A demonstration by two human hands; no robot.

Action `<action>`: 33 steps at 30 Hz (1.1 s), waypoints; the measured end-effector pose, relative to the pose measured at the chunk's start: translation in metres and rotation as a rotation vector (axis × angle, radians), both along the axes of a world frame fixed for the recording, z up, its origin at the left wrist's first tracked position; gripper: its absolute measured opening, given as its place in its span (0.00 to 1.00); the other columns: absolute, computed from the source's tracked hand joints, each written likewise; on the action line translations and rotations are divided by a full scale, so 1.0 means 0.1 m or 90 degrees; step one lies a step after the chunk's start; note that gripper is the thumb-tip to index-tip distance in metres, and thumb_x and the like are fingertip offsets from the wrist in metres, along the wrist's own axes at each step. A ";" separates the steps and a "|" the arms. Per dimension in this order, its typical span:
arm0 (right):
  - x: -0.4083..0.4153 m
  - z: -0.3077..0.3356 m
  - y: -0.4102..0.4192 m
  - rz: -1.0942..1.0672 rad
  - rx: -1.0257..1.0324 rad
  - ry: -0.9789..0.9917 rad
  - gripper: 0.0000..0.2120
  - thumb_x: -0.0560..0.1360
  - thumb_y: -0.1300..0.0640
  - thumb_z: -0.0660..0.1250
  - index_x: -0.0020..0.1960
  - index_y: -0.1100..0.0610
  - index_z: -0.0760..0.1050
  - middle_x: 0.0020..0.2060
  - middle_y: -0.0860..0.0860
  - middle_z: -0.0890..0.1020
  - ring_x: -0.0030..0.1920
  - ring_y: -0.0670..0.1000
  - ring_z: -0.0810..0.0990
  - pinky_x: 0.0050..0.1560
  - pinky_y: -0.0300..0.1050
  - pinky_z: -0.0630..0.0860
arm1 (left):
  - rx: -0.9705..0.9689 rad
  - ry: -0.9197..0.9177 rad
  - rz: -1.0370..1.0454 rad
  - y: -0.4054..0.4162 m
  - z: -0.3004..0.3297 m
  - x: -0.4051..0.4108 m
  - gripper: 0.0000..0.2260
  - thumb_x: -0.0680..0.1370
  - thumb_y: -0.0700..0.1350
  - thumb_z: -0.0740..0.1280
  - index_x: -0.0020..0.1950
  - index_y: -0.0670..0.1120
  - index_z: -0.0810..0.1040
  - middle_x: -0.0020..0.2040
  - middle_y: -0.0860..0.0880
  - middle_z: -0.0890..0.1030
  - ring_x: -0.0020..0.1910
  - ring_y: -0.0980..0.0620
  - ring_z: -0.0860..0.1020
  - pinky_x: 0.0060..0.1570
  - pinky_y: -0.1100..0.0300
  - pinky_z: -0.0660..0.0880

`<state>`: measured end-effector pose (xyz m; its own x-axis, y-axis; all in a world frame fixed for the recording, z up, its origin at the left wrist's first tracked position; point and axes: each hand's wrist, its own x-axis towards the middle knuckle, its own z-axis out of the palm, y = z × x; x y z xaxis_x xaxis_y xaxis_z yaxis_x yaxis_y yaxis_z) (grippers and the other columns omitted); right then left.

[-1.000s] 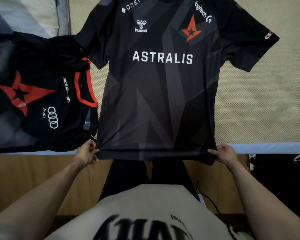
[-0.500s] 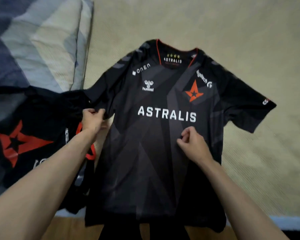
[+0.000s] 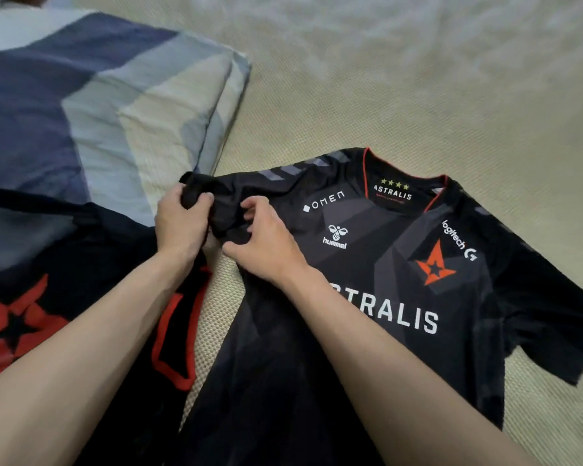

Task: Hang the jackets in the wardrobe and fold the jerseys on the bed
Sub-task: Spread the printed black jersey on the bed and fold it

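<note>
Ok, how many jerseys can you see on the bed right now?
2. The ASTRALIS jersey lies front-up mid-bed, both hands gripping its bunched sleeve. A second black jersey with a red star lies at left, partly cut off; more may lie out of frame.

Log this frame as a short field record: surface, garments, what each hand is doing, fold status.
surface: bed with a beige textured cover
main garment: black Astralis jersey, front up, spread flat
left hand: grips the jersey's bunched sleeve
right hand: pinches the same sleeve near the shoulder
other garment: second black jersey with red star, lying to the left
bedding: striped pillow at upper left
fold status: body not yet folded
</note>
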<state>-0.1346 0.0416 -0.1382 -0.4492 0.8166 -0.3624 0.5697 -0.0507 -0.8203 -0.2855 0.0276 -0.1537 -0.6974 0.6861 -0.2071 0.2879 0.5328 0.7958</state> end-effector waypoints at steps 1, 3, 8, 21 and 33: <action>-0.11 0.05 0.03 0.023 -0.008 0.004 0.36 0.69 0.51 0.76 0.72 0.54 0.63 0.66 0.52 0.73 0.64 0.51 0.76 0.65 0.50 0.75 | 0.012 0.002 0.000 0.01 0.07 -0.04 0.09 0.75 0.51 0.70 0.48 0.47 0.80 0.45 0.47 0.84 0.48 0.46 0.82 0.51 0.49 0.78; -0.32 0.12 0.05 0.047 0.000 -0.009 0.44 0.68 0.47 0.78 0.76 0.56 0.59 0.70 0.54 0.72 0.70 0.54 0.73 0.68 0.52 0.73 | 0.041 0.029 -0.031 0.04 0.20 -0.11 0.09 0.77 0.51 0.70 0.47 0.45 0.80 0.42 0.48 0.84 0.44 0.49 0.81 0.46 0.56 0.78; -0.59 0.21 0.06 0.001 0.035 -0.086 0.46 0.69 0.46 0.77 0.77 0.61 0.57 0.69 0.58 0.74 0.70 0.60 0.72 0.69 0.58 0.71 | 0.033 0.142 -0.188 0.15 0.45 -0.18 0.10 0.83 0.51 0.64 0.45 0.47 0.72 0.36 0.55 0.75 0.35 0.60 0.73 0.35 0.72 0.66; -0.03 0.21 0.29 -0.495 -0.238 0.355 0.05 0.67 0.68 0.61 0.40 0.64 0.74 0.37 0.56 0.75 0.40 0.54 0.72 0.43 0.51 0.70 | 0.031 -0.091 -0.418 0.48 0.61 0.15 0.19 0.75 0.31 0.63 0.60 0.49 0.80 0.59 0.54 0.78 0.51 0.58 0.76 0.42 0.75 0.71; 1.21 0.07 0.27 -0.574 -0.296 0.436 0.04 0.77 0.60 0.70 0.51 0.54 0.80 0.55 0.57 0.86 0.59 0.58 0.84 0.66 0.59 0.78 | -0.196 -0.005 -0.667 1.31 0.46 0.91 0.13 0.78 0.29 0.64 0.53 0.45 0.82 0.48 0.46 0.82 0.35 0.53 0.76 0.31 0.69 0.75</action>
